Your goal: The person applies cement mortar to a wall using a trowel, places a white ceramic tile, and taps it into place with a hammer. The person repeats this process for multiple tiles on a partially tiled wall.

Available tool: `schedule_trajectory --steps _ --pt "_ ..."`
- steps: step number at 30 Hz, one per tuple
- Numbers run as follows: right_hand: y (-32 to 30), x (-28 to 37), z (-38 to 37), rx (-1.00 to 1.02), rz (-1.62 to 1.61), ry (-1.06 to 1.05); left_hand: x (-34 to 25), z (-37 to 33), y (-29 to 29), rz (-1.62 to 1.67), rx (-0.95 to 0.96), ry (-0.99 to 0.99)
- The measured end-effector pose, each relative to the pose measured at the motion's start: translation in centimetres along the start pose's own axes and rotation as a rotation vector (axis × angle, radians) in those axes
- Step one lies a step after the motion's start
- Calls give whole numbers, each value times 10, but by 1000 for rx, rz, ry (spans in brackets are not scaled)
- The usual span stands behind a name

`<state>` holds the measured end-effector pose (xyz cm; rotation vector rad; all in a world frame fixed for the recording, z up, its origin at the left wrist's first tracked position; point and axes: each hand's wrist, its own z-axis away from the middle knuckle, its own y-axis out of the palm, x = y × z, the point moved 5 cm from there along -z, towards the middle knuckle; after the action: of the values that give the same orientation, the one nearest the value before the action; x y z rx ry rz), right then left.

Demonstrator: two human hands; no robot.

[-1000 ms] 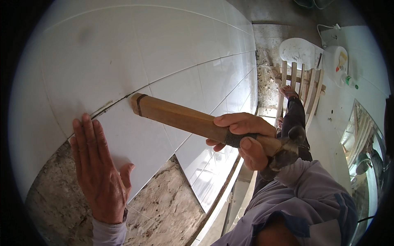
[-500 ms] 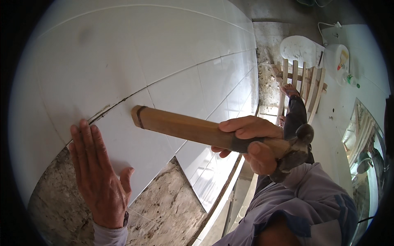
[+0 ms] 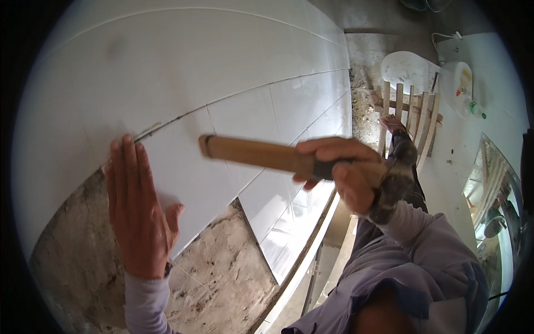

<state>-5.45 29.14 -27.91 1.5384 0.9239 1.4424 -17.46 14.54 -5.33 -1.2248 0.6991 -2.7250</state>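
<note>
My left hand (image 3: 136,228) lies flat with fingers stretched over a white wall tile (image 3: 186,178), its fingertips at the dark seam along the tile's upper edge. My right hand (image 3: 356,186) is closed around a hammer (image 3: 258,154), gripping it close to its dark metal head. The hammer's wooden handle points left, and its butt appears in front of the tile face; motion blurs it, and I cannot tell whether it touches. Below the tile, a bare rough patch of wall (image 3: 222,261) shows mortar.
Laid white tiles (image 3: 245,125) run along the wall to the far corner. A wooden slatted platform (image 3: 414,106) holds my foot. Beyond it are a whitish tub (image 3: 406,67), a white container (image 3: 459,83) and a clear bottle (image 3: 474,108). A mirror (image 3: 489,195) is at right.
The whole view has shifted a little. The hammer handle's butt has moved right relative to the tile and is now blurred. My left hand stays flat on the tile.
</note>
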Motion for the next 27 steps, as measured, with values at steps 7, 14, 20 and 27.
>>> schedule_trajectory --steps 7,14,20,27 --pt "-17 34 -3 -228 111 -212 -33 -9 -4 274 -312 160" --pt "-2 9 -1 -284 78 -210 -50 -41 21 -69 -98 11" --pt "12 4 -4 -362 7 -225 -49 -41 28 -11 -89 18" --pt "26 -12 4 -317 24 -204 -50 -36 29 22 -74 36"
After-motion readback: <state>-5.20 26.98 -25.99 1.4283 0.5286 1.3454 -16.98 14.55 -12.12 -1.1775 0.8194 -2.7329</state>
